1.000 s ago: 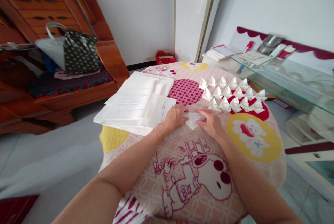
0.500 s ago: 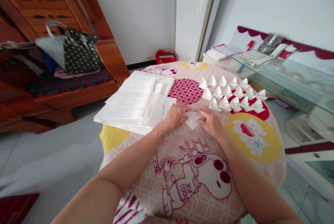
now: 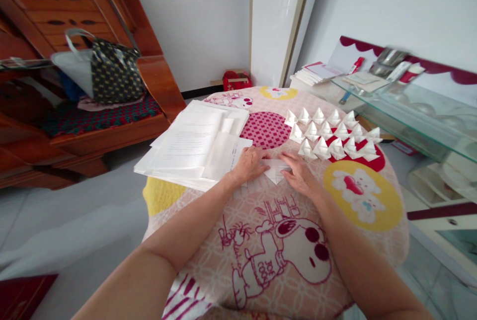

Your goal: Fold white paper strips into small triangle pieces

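Note:
A small white sheet of folded paper (image 3: 276,174), its point turned toward me, lies on the cloth-covered table between my hands. My left hand (image 3: 250,165) holds its left side, the thumb on the paper and the fingers curled over by the far edge. On the opposite side, my right hand (image 3: 300,175) grips the right part with thumb and fingers. Both hands hide the outer corners. Just left of my left hand is a pile of white paper sheets (image 3: 186,136), some printed. Beyond my right hand stand several folded paper boats (image 3: 321,148) in rows.
The round table wears a patterned tablecloth (image 3: 208,255). To the right is a glass shelf (image 3: 417,116) holding metal bowls (image 3: 387,59) and papers. A wooden bench (image 3: 156,81) with a dotted bag (image 3: 115,74) stands at left. A tall white cabinet-like unit (image 3: 274,22) rises behind.
My right fingers have shifted slightly left and outward along the far edge of the folded paper. My left hand has hardly moved; the paper stays in place.

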Motion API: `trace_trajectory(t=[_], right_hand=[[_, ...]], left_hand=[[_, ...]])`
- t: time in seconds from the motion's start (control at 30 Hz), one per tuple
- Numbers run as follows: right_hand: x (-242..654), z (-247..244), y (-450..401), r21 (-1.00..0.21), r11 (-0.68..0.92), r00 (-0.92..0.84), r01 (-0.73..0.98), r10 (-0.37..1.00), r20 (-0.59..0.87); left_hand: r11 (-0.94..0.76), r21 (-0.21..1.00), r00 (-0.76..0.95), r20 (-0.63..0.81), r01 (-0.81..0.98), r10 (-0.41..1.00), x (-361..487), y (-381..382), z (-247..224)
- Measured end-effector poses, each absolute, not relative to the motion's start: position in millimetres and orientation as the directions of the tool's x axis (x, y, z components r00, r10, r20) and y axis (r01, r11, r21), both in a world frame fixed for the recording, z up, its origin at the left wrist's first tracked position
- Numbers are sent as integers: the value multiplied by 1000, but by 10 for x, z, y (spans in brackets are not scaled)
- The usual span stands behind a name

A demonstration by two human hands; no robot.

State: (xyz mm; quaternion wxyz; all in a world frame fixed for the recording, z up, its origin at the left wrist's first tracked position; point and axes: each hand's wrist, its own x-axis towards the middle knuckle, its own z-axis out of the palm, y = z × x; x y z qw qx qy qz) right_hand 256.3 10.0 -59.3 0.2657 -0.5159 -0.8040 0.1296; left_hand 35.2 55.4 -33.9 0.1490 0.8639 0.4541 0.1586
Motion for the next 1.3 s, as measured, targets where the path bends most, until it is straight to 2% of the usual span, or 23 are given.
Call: trace_trajectory(t=[0.47, 0.7, 0.9, 1.07, 1.3], right_hand=[[2504, -487, 81, -504, 400, -288, 766, 914, 287], [2455, -405, 61, -427, 448, -316, 785, 883, 346], [2434, -394, 24, -338, 440, -348, 832, 888, 301], [2429, -377, -11, -316, 443, -366, 839, 889, 274], [2406, -324, -78, -251, 461, -412, 851, 883, 225]], left_hand=[[-552, 477, 549, 162, 684, 820, 359, 594, -359], [-625, 341, 579, 239, 702, 780, 358, 531, -325], [-714, 230, 653, 291, 662, 699, 345, 482, -315], [-736, 230, 682, 276, 637, 677, 333, 446, -342], [-727, 116, 709, 164, 676, 686, 291, 373, -354]])
